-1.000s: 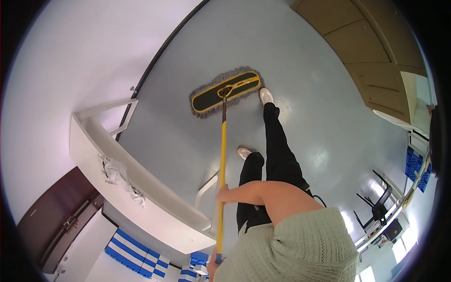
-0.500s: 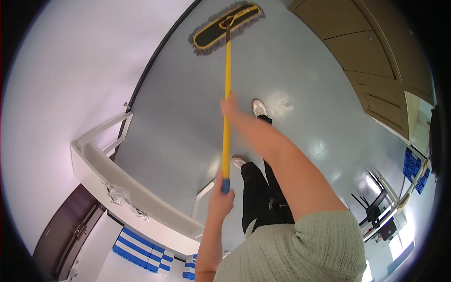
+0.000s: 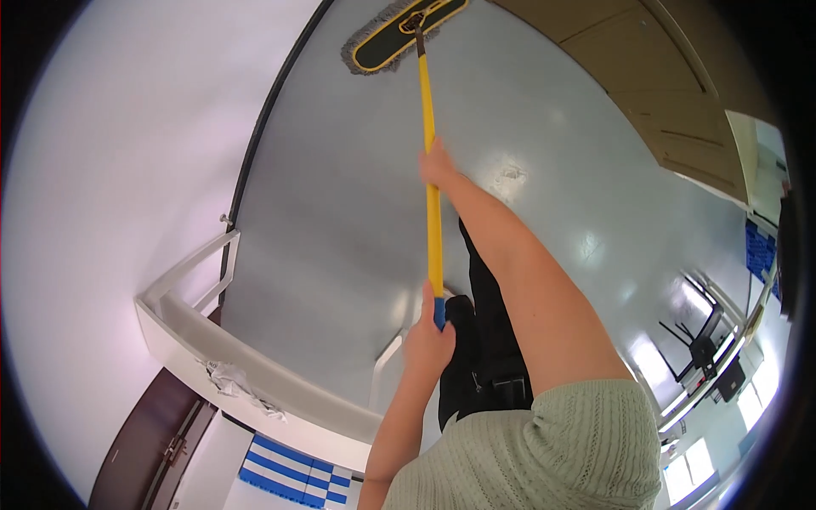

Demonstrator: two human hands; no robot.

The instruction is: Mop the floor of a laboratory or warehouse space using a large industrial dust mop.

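Mop head [image 3: 386, 44] now up at the frame's top edge, partly cut off, farther out over the grey floor [image 3: 340, 187] than a second ago: looks like a forward push near full reach! Right hand [image 3: 436, 163] wraps the yellow handle [image 3: 434, 229], upper centre; left hand [image 3: 429, 342], higher in frame too, clasps its blue end [image 3: 439, 313] just below centre.
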